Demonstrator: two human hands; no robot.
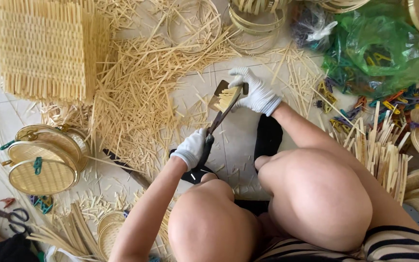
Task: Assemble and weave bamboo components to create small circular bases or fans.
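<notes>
While pinched in right-hand fingers (248,87), bamboo strips (227,97) between blades.

Tiled floor (241,140), bamboo offcuts (136,92), woven mats (44,48), round lids (44,162)

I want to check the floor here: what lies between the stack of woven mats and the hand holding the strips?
In the head view, a thick litter of loose bamboo offcuts covers the floor between the woven mats and the right hand, which holds the bamboo strips.
</notes>
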